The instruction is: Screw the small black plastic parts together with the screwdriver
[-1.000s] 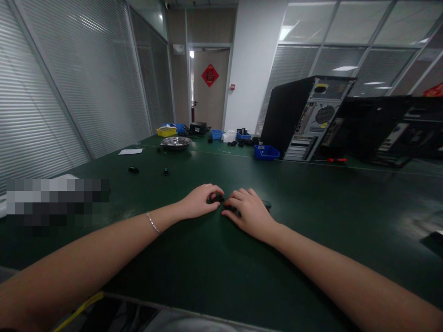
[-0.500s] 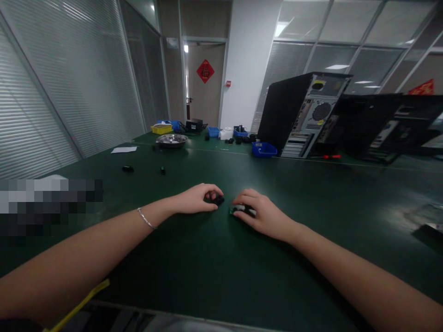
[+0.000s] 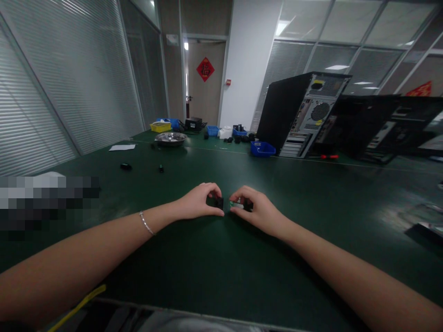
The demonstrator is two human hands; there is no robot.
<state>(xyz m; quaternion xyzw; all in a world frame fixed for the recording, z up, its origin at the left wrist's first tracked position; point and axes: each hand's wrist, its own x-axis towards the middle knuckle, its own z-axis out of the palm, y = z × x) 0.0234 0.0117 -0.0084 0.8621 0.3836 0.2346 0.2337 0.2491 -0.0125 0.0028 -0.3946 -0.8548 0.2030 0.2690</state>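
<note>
Just above the green tabletop, my left hand pinches a small black plastic piece between thumb and fingers. Facing it across a narrow gap, my right hand is closed on a small part with a green circuit-board end, a pale middle and a black rear. The two pieces are apart. Their exact kind is too small to make out, and my fingers cover parts of both.
Two small dark pieces, one rounded and one with green on it, lie to the left. Beyond are a metal dish, a blue bin and a black computer tower. A red-handled tool lies beside the tower.
My left hand has turned its black piece more upright. My right hand has raised its circuit-board part slightly and levelled it with the black piece.
</note>
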